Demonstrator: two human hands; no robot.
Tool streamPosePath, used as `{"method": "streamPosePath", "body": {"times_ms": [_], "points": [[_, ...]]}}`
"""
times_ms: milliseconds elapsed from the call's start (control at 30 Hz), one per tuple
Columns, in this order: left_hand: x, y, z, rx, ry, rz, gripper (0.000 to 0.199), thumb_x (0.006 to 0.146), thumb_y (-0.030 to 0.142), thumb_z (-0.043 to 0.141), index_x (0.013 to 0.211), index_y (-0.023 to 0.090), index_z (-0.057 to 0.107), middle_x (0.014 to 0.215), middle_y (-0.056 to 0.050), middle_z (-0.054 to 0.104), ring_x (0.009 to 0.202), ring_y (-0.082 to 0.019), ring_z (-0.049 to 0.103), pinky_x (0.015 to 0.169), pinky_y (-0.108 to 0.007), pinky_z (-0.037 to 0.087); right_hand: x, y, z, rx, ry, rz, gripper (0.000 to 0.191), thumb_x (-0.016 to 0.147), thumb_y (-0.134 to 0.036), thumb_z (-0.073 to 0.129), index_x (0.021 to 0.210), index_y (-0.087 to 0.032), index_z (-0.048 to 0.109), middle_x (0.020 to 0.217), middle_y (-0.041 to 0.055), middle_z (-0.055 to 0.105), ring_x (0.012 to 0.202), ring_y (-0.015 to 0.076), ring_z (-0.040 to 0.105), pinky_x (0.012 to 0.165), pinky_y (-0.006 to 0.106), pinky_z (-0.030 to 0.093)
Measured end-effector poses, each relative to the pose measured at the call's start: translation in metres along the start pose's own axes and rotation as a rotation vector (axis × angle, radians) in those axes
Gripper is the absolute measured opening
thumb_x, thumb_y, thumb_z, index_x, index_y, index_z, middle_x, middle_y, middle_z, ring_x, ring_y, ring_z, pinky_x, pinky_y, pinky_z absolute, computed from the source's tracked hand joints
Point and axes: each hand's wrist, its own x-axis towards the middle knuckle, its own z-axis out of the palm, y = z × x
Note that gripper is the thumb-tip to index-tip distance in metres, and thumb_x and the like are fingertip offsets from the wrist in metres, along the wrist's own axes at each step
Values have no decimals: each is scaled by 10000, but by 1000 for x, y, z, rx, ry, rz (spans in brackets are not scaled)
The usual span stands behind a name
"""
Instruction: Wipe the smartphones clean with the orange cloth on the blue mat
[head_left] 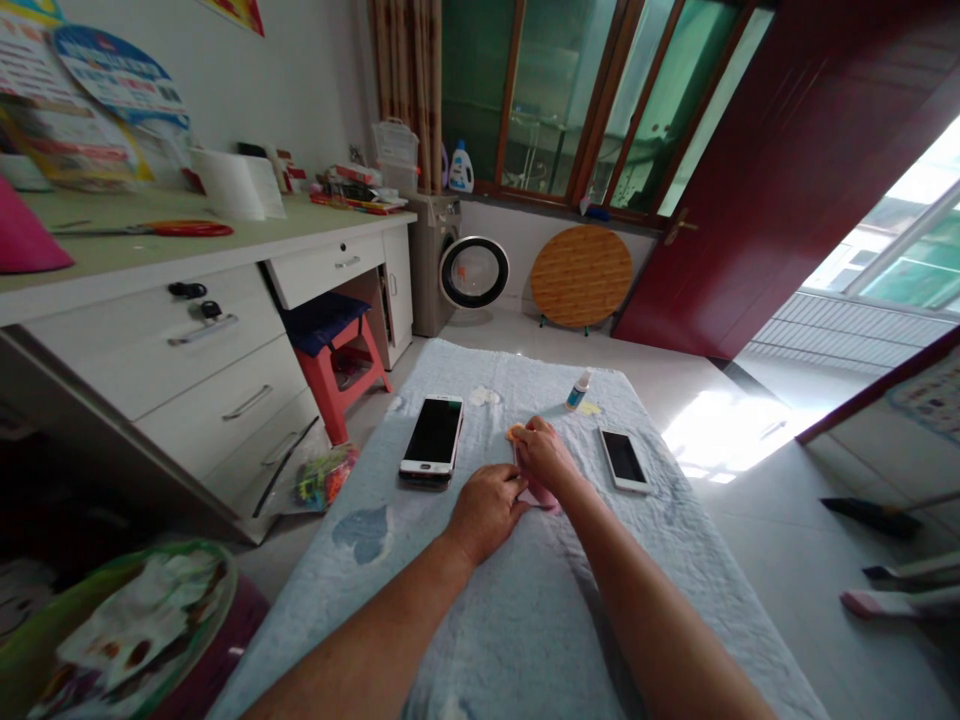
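Note:
My left hand (487, 512) is closed, low over the covered table, its fingertips meeting the right hand. What it pinches is mostly hidden; only a thin pale edge shows. My right hand (547, 455) is bent over the same spot, its fingers pressed on a small orange cloth-like piece (514, 433). Something soft and pink (541, 498) shows beneath the right wrist. Left of the hands lies a white-framed phone (433, 435), seemingly stacked on another dark device. A smaller white phone (624, 460) lies to the right. Beyond them stands a small spray bottle (578, 390).
A pale blue quilted cloth (495, 620) covers the table. Left are a bin (225, 590) of waste, a red stool (337, 375) and a white desk (217, 345). At the back stand a washing machine (431, 280) with its door open and a round wooden tabletop (582, 275).

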Motion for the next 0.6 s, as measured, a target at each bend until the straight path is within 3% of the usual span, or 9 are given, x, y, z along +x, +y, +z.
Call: {"method": "streamPosePath", "body": {"times_ms": [367,600], "points": [[1,2,-1,32,-15,-9,189,823,252,657,1005,217,697,1101,-60,654,1047,-227,589,961,-371,440,-12,32,4,14,92,155,270,955,-259,422,936,-193,683,869,36,525,759,129,483,742,224,335],[1,0,0,-7,-9,-2,203,838,259,635,1027,201,682,1115,-68,648,1060,-227,583,972,-360,430,-23,22,3,53,52,4,259,941,-257,450,930,-203,703,930,50,544,810,130,505,761,220,363]]}}
